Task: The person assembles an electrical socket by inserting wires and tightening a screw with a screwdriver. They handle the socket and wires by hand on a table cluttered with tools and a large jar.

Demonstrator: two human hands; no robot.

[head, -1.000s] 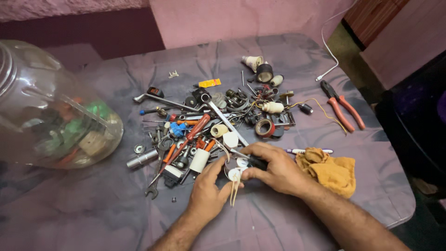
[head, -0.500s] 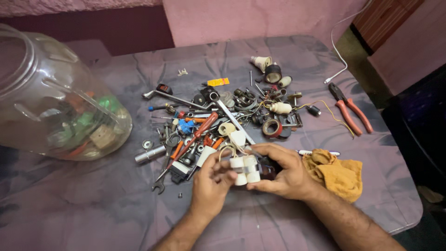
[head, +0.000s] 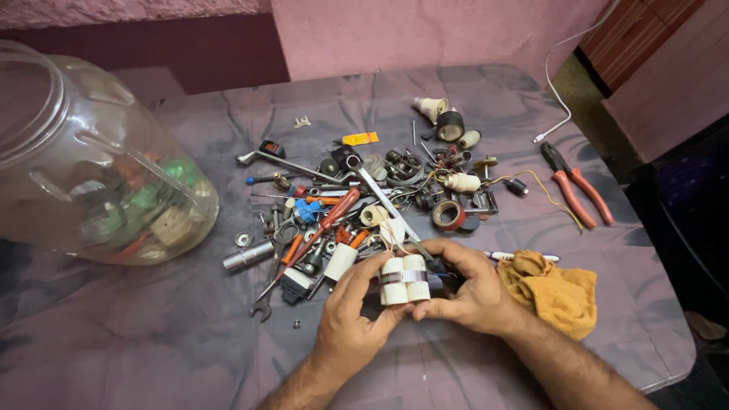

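Right now both hands grip one thing: the left hand (head: pixel 351 315) and right hand (head: pixel 469 292) have their fingers clamped on a pair of white cylinders (head: pixel 403 279) bound by a metal band, held just in front of the heap of loose tools (head: pixel 364 209). A slip could drop it into that heap, and the glass jar (head: pixel 91 175) lying left of it might roll.

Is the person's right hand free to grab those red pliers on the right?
Probably not at once: the right hand and left hand both hold the white cylinders. The pliers lie uncovered beyond the yellow cloth.
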